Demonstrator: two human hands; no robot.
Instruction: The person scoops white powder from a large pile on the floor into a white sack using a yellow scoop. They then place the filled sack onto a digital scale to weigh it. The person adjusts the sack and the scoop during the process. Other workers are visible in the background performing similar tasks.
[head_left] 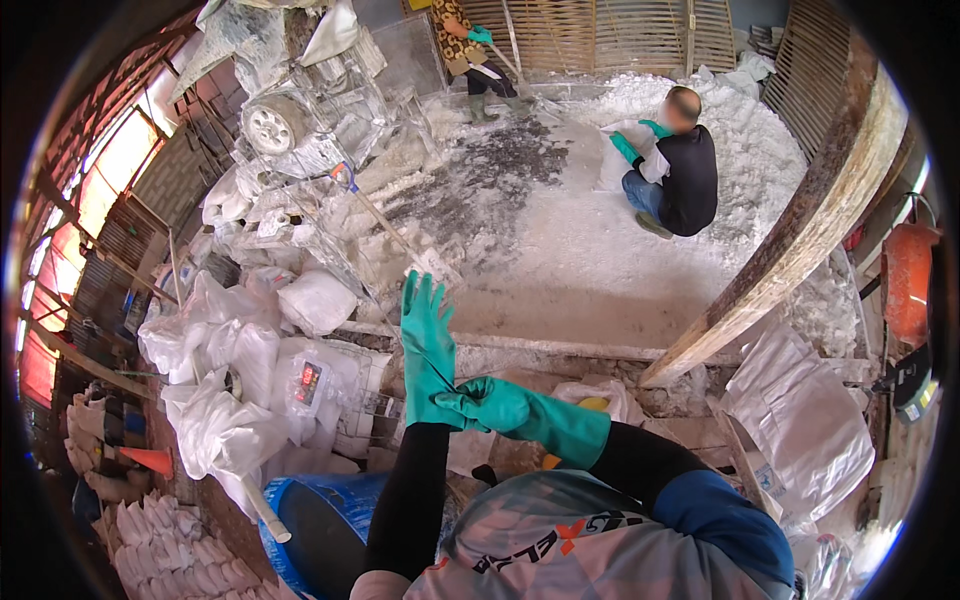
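Observation:
Both my hands wear long green rubber gloves. My left hand (428,335) is raised in front of me with its fingers stretched out and slightly apart, holding nothing. At that wrist my right hand (492,404) is closed on the lower edge of the left rubber glove (424,385), its thumb and fingers pinching the cuff. The right glove (565,428) reaches well up the forearm, over a black sleeve. Beyond my left fingertips a shovel (385,220) leans with its blade in white material.
A person in black (690,180) squats beside a white heap (755,140); another (465,50) stands holding a long handle. A slanted wooden post (790,230) rises at right. White sacks (225,340), a digital scale display (308,382) and a blue drum (285,500) are at left.

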